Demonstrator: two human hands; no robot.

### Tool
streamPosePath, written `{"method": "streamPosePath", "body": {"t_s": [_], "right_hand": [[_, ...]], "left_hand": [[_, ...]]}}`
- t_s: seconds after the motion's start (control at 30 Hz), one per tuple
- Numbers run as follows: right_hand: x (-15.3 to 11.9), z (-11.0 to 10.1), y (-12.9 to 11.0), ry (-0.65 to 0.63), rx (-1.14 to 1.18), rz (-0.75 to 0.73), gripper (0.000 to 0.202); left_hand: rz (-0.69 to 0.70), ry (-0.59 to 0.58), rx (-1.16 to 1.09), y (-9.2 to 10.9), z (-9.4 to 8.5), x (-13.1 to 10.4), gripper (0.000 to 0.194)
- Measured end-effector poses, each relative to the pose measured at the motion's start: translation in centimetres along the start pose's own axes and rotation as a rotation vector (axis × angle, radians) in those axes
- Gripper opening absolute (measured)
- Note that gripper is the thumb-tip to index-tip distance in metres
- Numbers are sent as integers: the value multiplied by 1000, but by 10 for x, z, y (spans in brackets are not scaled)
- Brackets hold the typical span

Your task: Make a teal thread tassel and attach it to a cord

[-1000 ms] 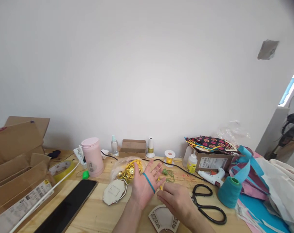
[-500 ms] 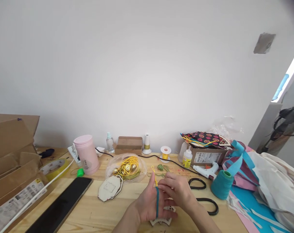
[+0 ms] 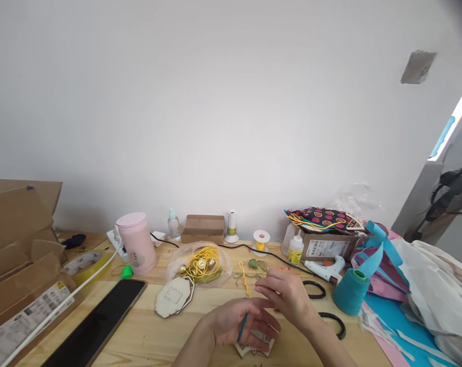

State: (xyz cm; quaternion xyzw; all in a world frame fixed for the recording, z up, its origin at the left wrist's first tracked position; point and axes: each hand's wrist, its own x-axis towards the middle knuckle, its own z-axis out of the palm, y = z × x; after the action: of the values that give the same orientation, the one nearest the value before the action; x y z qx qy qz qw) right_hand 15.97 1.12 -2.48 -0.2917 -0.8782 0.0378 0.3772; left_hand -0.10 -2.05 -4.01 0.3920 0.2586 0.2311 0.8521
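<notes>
My left hand is palm up low in the middle, its fingers apart and slightly curled. A band of teal thread loops around it across the palm. Just right of it my right hand is closed in a pinch close to the left fingertips; whatever is between its fingers is hidden. Below the left fingers lies a cut-out wooden piece, partly covered. A yellow cord loop extends on the table beyond the hands. A cone of teal thread stands to the right.
Black-handled scissors lie right of my hands, near a glue gun and glue bottle. A bag of yellow cords and gold bells, octagonal wooden plates, phone and pink tumbler sit left.
My left hand has rolled from thumb-up to palm-up, and the teal band now slants. The right hand has shifted slightly right; more of the yellow cord shows.
</notes>
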Motion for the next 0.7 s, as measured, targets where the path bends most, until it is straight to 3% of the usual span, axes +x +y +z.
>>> {"method": "streamPosePath", "body": {"t_s": [0.1, 0.17, 0.27, 0.33, 0.5, 0.57, 0.7], "right_hand": [[0, -2, 0, 18, -1, -37, 22], [0, -1, -2, 14, 9, -35, 21], [0, 2, -5, -1, 41, -5, 21], [0, 6, -7, -19, 73, 25, 22], [-3, 19, -12, -157, 56, 47, 21], [-4, 24, -15, -202, -16, 6, 20], [-4, 29, -24, -280, -114, -105, 20]], "left_hand": [[15, 23, 83, 4, -2, -4, 27], [-47, 12, 157, 3, -3, -4, 20], [-180, -36, 234, -4, 0, -1, 16], [-157, -101, 227, -8, 4, 0, 15], [236, -292, -178, -2, 17, -7, 25], [442, -214, -407, 7, 16, -9, 34], [821, 107, -685, 21, -2, -7, 42]]}}
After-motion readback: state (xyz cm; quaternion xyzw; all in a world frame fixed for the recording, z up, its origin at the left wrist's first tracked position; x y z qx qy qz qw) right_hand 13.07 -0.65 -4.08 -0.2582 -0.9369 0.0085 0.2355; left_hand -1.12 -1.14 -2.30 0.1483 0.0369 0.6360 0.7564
